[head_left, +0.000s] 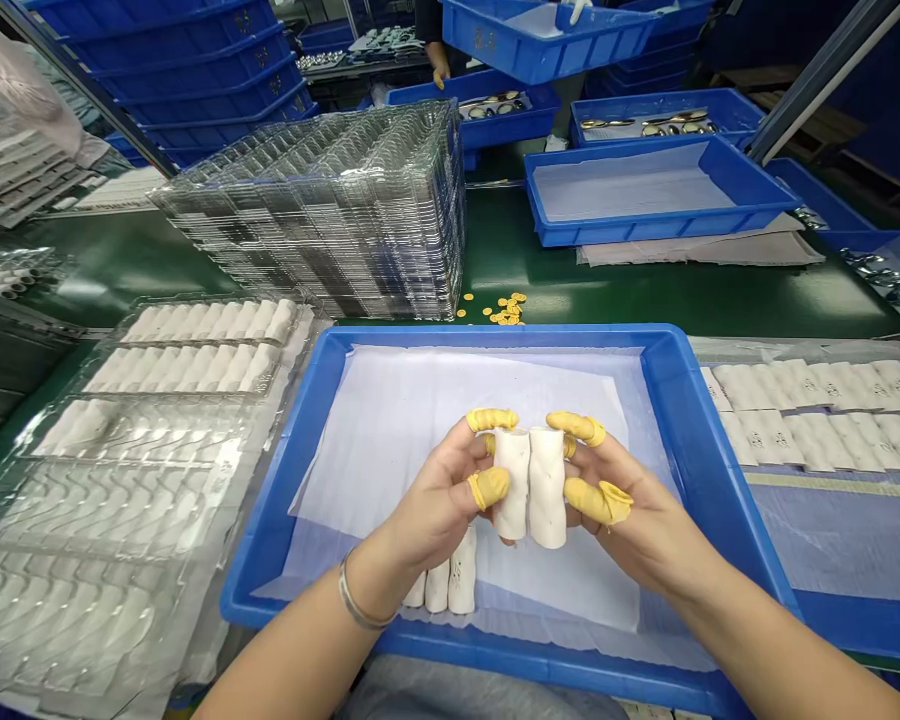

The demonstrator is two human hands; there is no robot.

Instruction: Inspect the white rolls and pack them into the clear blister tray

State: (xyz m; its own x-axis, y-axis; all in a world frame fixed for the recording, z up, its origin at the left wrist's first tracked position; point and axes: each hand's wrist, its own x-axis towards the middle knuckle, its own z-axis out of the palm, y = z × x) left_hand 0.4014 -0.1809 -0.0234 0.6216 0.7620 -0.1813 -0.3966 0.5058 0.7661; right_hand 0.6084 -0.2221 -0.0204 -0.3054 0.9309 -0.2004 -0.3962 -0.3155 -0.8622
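Observation:
Two white, slightly wavy cylinders stand upright side by side above the lined blue tray. My left hand pinches the left white cylinder between yellow-covered fingertips. The right white cylinder is gripped the same way by my right hand, which also has yellow finger covers. Only a narrow gap parts the two. Below my left wrist, several similar cylinders with dark markings lie in the tray's near left part, partly hidden by my arm.
At left, a clear compartment tray holds rows of white cylinders. Stacked clear trays stand behind, beside scattered yellow discs. Marked white pieces lie at right. Farther back are blue bins and a co-worker's hand.

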